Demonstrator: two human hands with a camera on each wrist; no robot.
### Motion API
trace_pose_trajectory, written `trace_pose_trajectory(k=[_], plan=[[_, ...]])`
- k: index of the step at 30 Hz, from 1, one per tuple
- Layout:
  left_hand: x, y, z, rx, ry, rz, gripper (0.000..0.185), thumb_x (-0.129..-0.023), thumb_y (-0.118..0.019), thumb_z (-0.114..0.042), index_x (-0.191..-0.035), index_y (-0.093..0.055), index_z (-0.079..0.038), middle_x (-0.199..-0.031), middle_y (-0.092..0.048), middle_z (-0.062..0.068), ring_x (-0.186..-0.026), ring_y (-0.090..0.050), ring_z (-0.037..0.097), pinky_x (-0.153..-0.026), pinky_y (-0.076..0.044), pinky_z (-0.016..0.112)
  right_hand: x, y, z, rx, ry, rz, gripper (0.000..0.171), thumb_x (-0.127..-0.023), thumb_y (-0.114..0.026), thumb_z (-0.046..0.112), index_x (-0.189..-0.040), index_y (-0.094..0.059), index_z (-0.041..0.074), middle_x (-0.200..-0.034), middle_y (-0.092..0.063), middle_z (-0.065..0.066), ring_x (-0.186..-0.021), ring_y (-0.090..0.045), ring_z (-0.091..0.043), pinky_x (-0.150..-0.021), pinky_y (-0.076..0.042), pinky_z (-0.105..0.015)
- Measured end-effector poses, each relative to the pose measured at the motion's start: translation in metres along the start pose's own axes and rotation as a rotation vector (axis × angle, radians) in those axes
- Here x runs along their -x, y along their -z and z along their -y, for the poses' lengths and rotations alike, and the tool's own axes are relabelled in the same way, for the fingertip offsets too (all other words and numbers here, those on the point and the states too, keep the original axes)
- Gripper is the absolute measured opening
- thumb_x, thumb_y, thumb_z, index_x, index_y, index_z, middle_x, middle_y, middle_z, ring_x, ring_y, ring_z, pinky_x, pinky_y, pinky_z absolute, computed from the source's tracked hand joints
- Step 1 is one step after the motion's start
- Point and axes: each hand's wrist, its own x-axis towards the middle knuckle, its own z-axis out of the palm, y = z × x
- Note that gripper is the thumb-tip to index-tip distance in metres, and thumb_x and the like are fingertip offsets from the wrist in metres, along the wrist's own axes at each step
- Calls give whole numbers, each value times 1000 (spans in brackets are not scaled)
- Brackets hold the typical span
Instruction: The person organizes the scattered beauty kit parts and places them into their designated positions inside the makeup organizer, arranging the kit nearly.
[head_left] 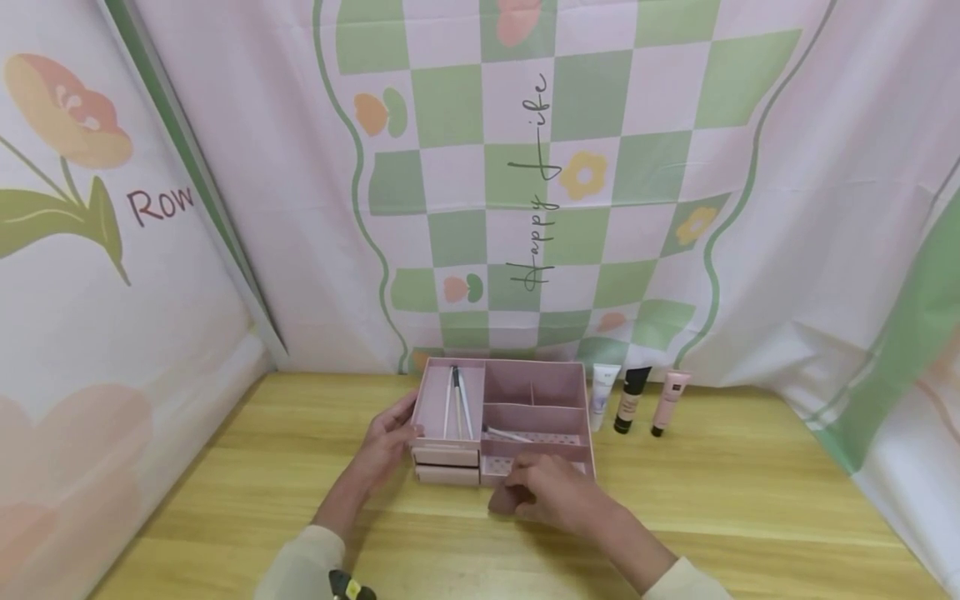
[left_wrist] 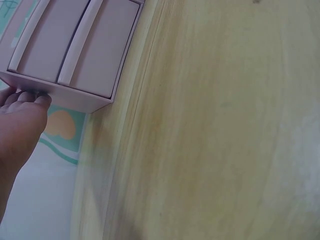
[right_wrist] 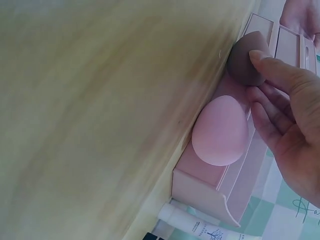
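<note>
A pink organizer box [head_left: 498, 362] stands on the wooden table [head_left: 750, 483], with slim brushes [head_left: 456, 402] in its left compartment. My left hand [head_left: 386, 442] rests against the box's left side. Its fingertips [left_wrist: 30, 96] press the wall beside two closed drawers [left_wrist: 75, 45]. My right hand [head_left: 551, 487] is at the box's front right and pinches a brown makeup sponge [head_left: 505, 500] [right_wrist: 245, 62] at the edge of an open drawer [right_wrist: 200, 187]. A pink egg-shaped sponge [right_wrist: 220, 131] lies inside that drawer.
Three tubes stand to the right of the box: white [head_left: 603, 392], black [head_left: 630, 400] and pink [head_left: 670, 402]. A patterned cloth backdrop [head_left: 525, 167] closes the table at the back and both sides. Bare wood lies in front and to the sides.
</note>
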Motion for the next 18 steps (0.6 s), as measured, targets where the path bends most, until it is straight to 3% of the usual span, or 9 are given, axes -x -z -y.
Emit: trace_pose_trajectory(k=[7,18], plan=[[0,0,0,-7,4,0,77,-91,-50,4,-160,-15,5,-171,-6,23,-159,-8,40,-128,-16,45,0,-3,-4,4,20,-23,26,-79,-85,19,-104,-79,13,-94,-69,3,-80,-61,-2,-69,-56,-14],[1,0,-1,-4,1,9,76,-92,-49,4,-160,-15,4,-171,-7,23,-159,-9,40,-128,-17,44,2,-3,-9,-143,0,-37,28,-78,-83,11,-105,-79,7,-98,-72,-1,-82,-65,-3,-69,-57,-11]])
